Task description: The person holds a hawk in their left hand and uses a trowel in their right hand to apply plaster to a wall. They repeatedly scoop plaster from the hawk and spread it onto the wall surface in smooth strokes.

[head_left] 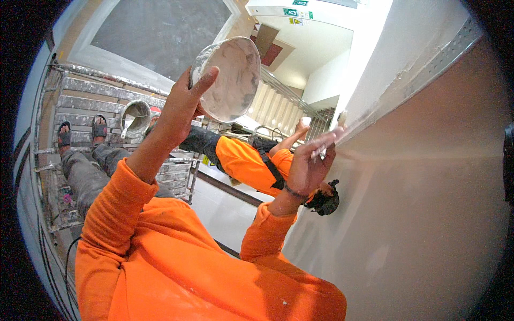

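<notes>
- Currently my left hand [187, 99] is closed round the rim of a shallow, round, pale-grey bowl [235, 80] smeared with white plaster; thumb laid over the near edge, other fingers mostly hidden behind it.
- Bowl held up, tilted, its inside facing me, well apart from the wall.
- Right hand [310, 168] raised near the wall edge, fingers bent and drawn together, tips whitish and blurred. Small pale, blurred piece [342, 117] just past the fingertips; cannot tell if I grip it, nor whether the fingers touch the wall.
- Beside that hand, a smooth, beige-grey plastered wall [417, 214]; along its upper edge, a perforated grey metal corner strip [455, 51], partly coated white.
- Beyond my right forearm, a co-worker in an orange top [251, 166] and black cap [325, 201], one arm raised; my forearm hides part of them.
- Behind the bowl, a metal stair railing [289, 93], partly blocked by it.
- My sandalled feet on a plaster-spattered, slatted platform [80, 101]; near them, a round, plaster-streaked bucket [140, 109] with a pale-handled tool [126, 127] in it.
</notes>
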Available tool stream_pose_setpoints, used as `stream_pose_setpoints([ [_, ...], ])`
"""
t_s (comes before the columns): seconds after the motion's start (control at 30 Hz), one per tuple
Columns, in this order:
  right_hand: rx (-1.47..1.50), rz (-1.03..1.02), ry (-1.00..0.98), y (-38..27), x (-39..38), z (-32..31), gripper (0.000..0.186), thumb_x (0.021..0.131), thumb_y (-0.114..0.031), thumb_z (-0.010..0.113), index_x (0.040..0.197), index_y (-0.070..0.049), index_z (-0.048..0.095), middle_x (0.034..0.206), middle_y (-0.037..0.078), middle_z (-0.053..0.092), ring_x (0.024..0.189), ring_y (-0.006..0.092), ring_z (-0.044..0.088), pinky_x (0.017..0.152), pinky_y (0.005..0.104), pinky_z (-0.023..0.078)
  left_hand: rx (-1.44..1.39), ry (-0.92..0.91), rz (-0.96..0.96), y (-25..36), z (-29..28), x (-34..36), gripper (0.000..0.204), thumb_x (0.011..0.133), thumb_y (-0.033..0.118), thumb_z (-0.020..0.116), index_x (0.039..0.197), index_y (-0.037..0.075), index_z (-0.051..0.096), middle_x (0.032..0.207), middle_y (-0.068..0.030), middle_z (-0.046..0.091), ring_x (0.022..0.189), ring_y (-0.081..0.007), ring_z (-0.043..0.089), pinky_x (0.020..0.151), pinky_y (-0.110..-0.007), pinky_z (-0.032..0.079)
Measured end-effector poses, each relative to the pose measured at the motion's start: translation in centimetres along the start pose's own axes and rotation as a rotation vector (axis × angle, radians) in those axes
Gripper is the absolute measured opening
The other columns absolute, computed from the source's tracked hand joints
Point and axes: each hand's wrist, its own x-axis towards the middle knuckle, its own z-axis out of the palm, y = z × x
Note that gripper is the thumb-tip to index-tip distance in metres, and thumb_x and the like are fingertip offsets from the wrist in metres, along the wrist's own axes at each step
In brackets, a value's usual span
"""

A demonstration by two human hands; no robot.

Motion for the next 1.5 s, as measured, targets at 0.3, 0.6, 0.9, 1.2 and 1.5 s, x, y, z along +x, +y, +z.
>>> stream_pose_setpoints([
  [0.3,-0.005,0.062,-0.09,1.7,5.4,2.9,0.029,0.089,0.002,0.049,0.114,0.004,0.061,0.115,0.016,0.064,0.108,0.0248,0.061,0.096,0.0399,0.049,-0.009,-0.004,0.025,0.6,-0.2,0.5,0.07,0.085,0.053,0.064,0.128,0.002,0.043,0.111,-0.0134,0.058,0.092,-0.0211,0.065,0.072,-0.032,0.058],
  [0.6,0.049,-0.062,0.005,4.3,2.1,0.6,0.034,0.092,-0.006,0.046,0.123,0.003,0.055,0.129,0.019,0.056,0.118,0.0298,0.054,0.105,0.0424,0.041,-0.004,-0.001,0.011,2.0,-1.3,0.2,0.07,0.085,0.053,0.064,0.128,0.002,0.044,0.108,-0.0127,0.059,0.09,-0.0203,0.066,0.07,-0.032,0.059],
  [0.9,0.091,0.007,-0.063,8.7,6.2,7.0,0.032,0.095,-0.005,0.045,0.125,0.007,0.052,0.129,0.019,0.055,0.12,0.028,0.051,0.108,0.0434,0.036,-0.018,0.045,0.033,2.9,-1.9,0.2,0.071,0.083,0.054,0.065,0.128,0.002,0.045,0.108,-0.0123,0.059,0.088,-0.0191,0.066,0.067,-0.031,0.058],
  [1.2,0.032,0.038,-0.046,8.3,1.8,2.7,0.038,0.092,-0.008,0.047,0.127,0.006,0.052,0.132,0.018,0.054,0.122,0.0264,0.051,0.107,0.0441,0.036,-0.006,0.03,0.035,3.3,-3.1,0.2,0.073,0.083,0.054,0.065,0.128,0.001,0.044,0.109,-0.0135,0.058,0.088,-0.0192,0.066,0.067,-0.031,0.059],
  [1.5,0.073,-0.013,-0.097,6.7,8.4,4.5,0.03,0.093,-0.005,0.045,0.117,0.007,0.058,0.124,0.014,0.059,0.113,0.022,0.056,0.106,0.0424,0.037,-0.038,0.051,0.021,3.9,-3.7,-0.6,0.071,0.084,0.052,0.064,0.128,0.0,0.044,0.106,-0.0135,0.059,0.085,-0.0194,0.066,0.066,-0.031,0.059],
])
